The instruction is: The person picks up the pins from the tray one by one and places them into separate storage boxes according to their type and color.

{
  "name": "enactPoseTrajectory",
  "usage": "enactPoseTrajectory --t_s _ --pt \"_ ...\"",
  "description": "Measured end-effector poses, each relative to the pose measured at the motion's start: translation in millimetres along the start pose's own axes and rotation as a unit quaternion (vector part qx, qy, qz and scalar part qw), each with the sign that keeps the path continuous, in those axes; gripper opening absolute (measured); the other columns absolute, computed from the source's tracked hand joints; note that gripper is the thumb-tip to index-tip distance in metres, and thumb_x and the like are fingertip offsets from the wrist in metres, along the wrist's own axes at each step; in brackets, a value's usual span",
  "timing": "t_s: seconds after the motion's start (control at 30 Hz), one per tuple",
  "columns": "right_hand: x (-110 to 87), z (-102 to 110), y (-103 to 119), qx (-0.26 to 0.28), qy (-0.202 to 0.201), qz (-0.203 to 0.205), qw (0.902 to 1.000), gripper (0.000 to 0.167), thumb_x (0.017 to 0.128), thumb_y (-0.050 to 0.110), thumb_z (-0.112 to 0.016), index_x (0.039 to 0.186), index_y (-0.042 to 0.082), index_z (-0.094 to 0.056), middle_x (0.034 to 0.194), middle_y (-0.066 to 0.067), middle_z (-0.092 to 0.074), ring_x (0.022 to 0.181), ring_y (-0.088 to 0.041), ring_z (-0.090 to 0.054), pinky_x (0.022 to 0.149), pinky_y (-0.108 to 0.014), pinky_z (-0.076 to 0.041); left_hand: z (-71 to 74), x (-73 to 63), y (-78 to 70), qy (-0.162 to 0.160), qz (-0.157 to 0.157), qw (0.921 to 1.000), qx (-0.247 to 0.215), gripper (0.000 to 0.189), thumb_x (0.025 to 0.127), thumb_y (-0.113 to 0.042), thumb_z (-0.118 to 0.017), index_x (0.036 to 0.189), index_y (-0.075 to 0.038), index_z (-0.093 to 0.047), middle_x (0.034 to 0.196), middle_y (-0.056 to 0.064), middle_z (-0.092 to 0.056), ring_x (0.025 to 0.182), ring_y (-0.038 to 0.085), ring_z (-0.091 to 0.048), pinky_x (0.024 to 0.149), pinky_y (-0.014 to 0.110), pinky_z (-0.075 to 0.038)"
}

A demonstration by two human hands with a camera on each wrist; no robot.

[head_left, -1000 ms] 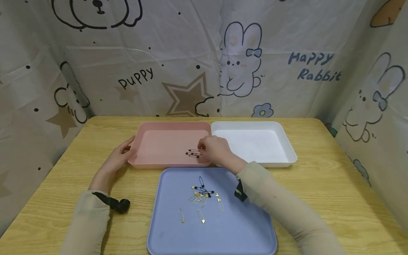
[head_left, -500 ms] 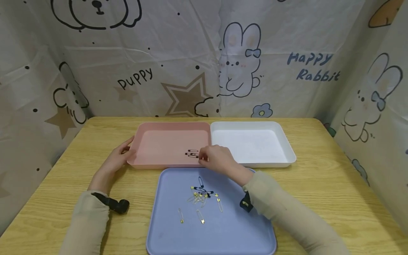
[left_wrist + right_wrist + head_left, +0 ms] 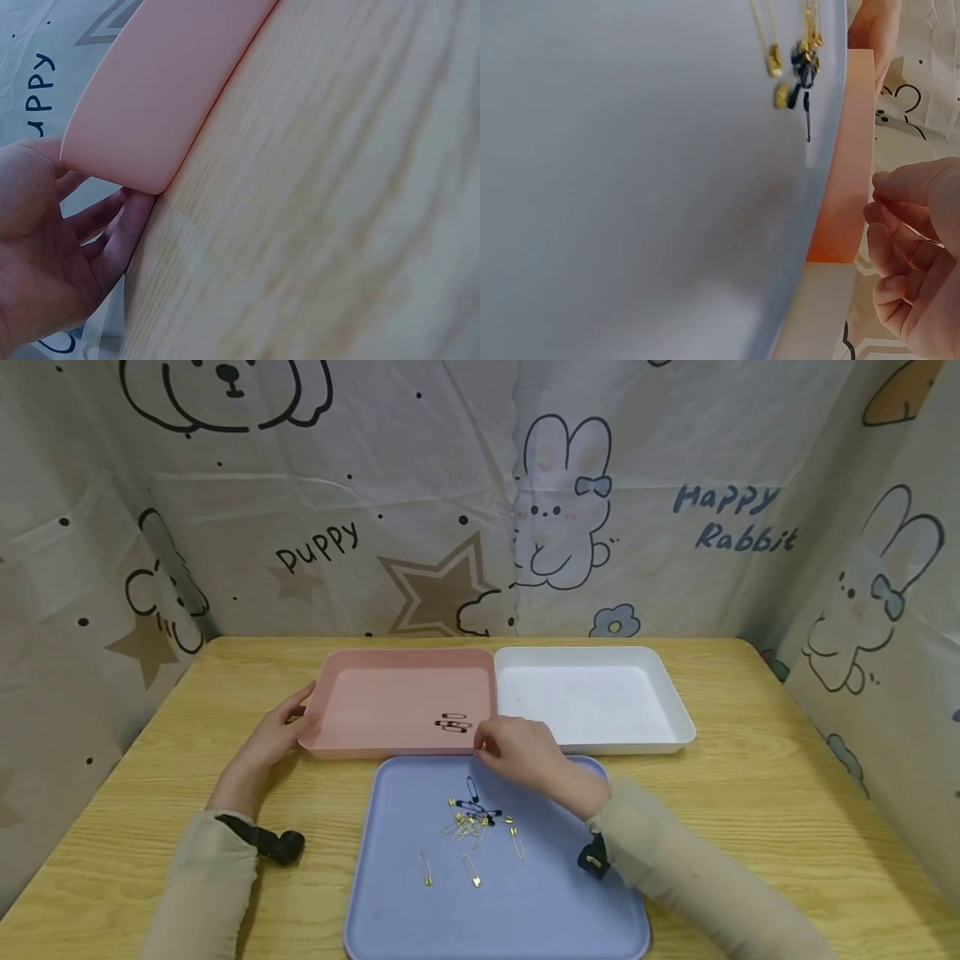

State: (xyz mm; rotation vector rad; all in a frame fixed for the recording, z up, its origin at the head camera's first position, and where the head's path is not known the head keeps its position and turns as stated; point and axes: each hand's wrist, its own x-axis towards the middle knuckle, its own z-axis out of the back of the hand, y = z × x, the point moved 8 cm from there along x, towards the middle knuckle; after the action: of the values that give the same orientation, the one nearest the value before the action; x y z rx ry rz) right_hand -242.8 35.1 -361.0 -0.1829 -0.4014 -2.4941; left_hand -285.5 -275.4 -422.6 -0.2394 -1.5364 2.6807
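My left hand (image 3: 272, 737) holds the left end of the pink tray (image 3: 390, 697), thumb at the rim and fingers against the outer wall, as the left wrist view shows. Several black safety pins (image 3: 453, 726) lie together in that tray near its right front corner. Just right of them, over the front edge where the pink and white trays meet, hovers my right hand (image 3: 521, 752). Its fingers are loosely curled, thumb and fingertips close together, with no pin showing between the tips. Gold safety pins (image 3: 471, 870) and black ones (image 3: 480, 810) lie on the blue tray (image 3: 487, 927).
The white tray (image 3: 600, 702) stands right beside the pink one, with the blue tray in front of both. All rest on a wood-grain table (image 3: 757, 793). A printed cloth (image 3: 420, 468) hangs behind and along both sides.
My right hand has drawn back from over the black pins in the pink tray, toward me and slightly right, uncovering them. The left hand stays on the tray.
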Motion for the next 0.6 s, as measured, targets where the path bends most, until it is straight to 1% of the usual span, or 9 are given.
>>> enactPoseTrajectory --t_s 0.13,0.37,0.53,0.6 --pt "-4.8 -3.5 1.0 0.006 0.007 0.007 0.9999 0.006 0.079 0.024 -0.067 0.079 0.018 -0.066 0.064 0.011 -0.056 0.056 -0.002 -0.046 0.049 -0.02 -0.037 0.3 0.0 0.2 0.001 0.003 1.0 0.001 0.06 0.096 -0.029 -0.042 0.147 -0.017 -0.012 0.127 0.028 -0.036 0.094 0.019 -0.046 0.07 0.017 -0.043" --pt "-9.6 -10.7 4.6 -0.012 0.026 0.031 0.9991 0.006 0.079 0.024 -0.067 0.077 0.018 -0.066 0.06 0.011 -0.054 0.053 -0.003 -0.045 0.047 -0.021 -0.035 0.3 0.3 0.6 0.003 0.001 1.0 -0.006 0.06 0.096 -0.029 -0.043 0.147 -0.017 -0.012 0.128 0.028 -0.036 0.091 0.013 -0.047 0.07 0.018 -0.044" --pt "-13.3 -15.3 10.7 -0.031 0.025 0.056 0.9977 0.005 0.079 0.022 -0.067 0.076 0.018 -0.068 0.065 0.01 -0.062 0.055 -0.004 -0.051 0.048 -0.023 -0.039 -0.5 0.6 0.2 0.004 -0.002 0.9999 -0.01 0.06 0.096 -0.026 -0.043 0.146 -0.017 -0.012 0.128 0.029 -0.036 0.09 0.012 -0.047 0.069 0.018 -0.044" --pt "-14.1 -19.6 12.4 -0.033 0.037 0.058 0.9971 0.005 0.079 0.024 -0.067 0.076 0.019 -0.068 0.067 0.01 -0.063 0.055 -0.003 -0.052 0.048 -0.022 -0.039 -0.8 0.3 -0.1 0.004 -0.003 0.9999 -0.013 0.06 0.096 -0.025 -0.043 0.146 -0.016 -0.012 0.127 0.029 -0.036 0.09 0.013 -0.048 0.069 0.018 -0.044"
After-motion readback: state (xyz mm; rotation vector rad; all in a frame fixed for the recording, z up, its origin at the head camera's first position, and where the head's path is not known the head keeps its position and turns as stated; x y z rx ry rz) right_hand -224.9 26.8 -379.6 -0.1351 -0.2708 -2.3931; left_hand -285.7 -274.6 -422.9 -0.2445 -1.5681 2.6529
